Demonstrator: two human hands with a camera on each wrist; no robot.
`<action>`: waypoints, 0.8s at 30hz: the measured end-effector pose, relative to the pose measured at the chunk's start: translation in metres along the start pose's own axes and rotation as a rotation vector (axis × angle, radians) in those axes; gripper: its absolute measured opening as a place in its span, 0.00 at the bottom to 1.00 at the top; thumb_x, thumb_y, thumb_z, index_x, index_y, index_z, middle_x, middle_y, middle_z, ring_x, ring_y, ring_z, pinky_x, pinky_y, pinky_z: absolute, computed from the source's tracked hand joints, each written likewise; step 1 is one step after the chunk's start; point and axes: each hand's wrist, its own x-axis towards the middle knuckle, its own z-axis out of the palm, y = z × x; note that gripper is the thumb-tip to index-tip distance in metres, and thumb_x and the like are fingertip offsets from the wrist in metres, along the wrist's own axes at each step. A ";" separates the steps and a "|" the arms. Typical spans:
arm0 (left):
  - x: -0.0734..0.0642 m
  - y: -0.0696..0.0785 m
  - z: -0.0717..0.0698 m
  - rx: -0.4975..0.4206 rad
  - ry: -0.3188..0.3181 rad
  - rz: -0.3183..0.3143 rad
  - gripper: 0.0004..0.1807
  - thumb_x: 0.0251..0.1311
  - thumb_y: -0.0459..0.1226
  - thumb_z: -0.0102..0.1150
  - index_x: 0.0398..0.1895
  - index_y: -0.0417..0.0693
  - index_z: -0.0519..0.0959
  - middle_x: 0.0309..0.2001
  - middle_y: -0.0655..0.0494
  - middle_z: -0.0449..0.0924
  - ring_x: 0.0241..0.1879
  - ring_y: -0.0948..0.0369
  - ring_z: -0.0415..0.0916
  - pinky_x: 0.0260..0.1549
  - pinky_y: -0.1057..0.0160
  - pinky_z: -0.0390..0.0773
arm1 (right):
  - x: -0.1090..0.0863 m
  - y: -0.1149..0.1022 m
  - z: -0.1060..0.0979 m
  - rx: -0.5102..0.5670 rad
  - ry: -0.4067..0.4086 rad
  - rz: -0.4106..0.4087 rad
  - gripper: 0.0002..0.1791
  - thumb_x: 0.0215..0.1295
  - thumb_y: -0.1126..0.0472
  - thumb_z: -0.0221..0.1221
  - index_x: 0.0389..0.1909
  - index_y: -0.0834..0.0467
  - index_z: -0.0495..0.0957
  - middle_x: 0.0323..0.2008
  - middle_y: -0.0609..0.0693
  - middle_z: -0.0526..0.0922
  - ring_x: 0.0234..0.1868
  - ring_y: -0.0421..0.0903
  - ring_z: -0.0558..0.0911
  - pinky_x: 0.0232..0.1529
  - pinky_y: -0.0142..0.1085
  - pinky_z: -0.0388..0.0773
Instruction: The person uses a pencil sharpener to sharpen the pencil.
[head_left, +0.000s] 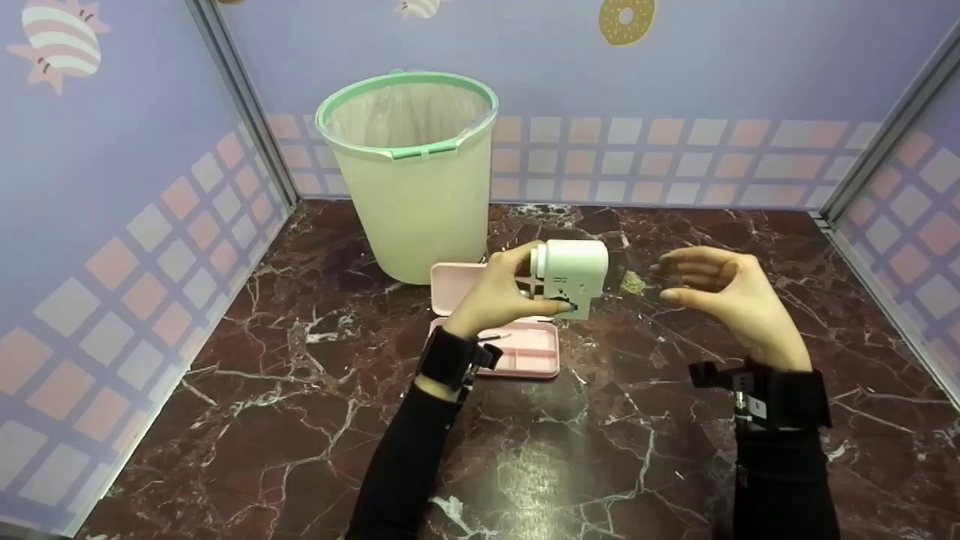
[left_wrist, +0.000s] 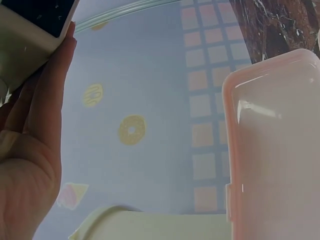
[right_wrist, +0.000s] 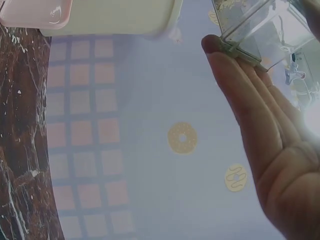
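Observation:
My left hand point(head_left: 501, 296) grips a white pencil sharpener point(head_left: 576, 259), thumb on its near side, above the pink case. In the left wrist view the white body point(left_wrist: 25, 42) shows a dark panel at the upper left. My right hand point(head_left: 724, 289) holds a clear plastic box point(right_wrist: 245, 35) between thumb and fingers, to the right of the sharpener and apart from it. Pale shavings point(head_left: 632, 283) show in that box. The pink case point(head_left: 536, 364) lies open on the table below my left hand, with a thin dark pencil-like stick point(head_left: 493, 337) in it.
A tall cream bin point(head_left: 427, 202) with a green rim and a clear liner stands behind the case, at the back left. Patterned panels point(head_left: 712, 82) close off the back and both sides of the dark marbled table point(head_left: 315, 420).

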 end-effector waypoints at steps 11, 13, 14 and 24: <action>0.003 -0.011 0.004 -0.007 -0.054 -0.005 0.35 0.39 0.37 0.80 0.55 0.45 0.77 0.45 0.50 0.85 0.44 0.58 0.84 0.42 0.65 0.85 | -0.002 -0.012 0.011 -0.094 0.148 -0.127 0.27 0.53 0.66 0.71 0.56 0.65 0.77 0.45 0.43 0.88 0.46 0.38 0.86 0.49 0.25 0.80; 0.003 -0.013 0.006 -0.008 -0.067 -0.010 0.36 0.39 0.38 0.80 0.56 0.45 0.77 0.46 0.50 0.85 0.44 0.58 0.84 0.42 0.65 0.85 | 0.000 -0.014 0.013 -0.113 0.174 -0.139 0.27 0.53 0.66 0.71 0.56 0.65 0.77 0.45 0.43 0.88 0.46 0.37 0.85 0.49 0.24 0.80; 0.003 -0.014 0.007 -0.019 -0.074 -0.014 0.36 0.39 0.38 0.80 0.56 0.44 0.76 0.46 0.50 0.85 0.44 0.58 0.84 0.42 0.64 0.85 | 0.002 -0.016 0.014 -0.123 0.182 -0.140 0.28 0.53 0.66 0.71 0.56 0.65 0.77 0.45 0.43 0.88 0.46 0.36 0.85 0.49 0.24 0.80; 0.004 -0.020 0.014 0.008 -0.122 -0.076 0.42 0.40 0.37 0.79 0.63 0.42 0.72 0.45 0.50 0.83 0.42 0.59 0.83 0.42 0.63 0.85 | 0.064 -0.077 0.038 -0.273 0.151 -0.118 0.34 0.52 0.52 0.72 0.59 0.60 0.76 0.55 0.58 0.83 0.51 0.43 0.84 0.56 0.28 0.78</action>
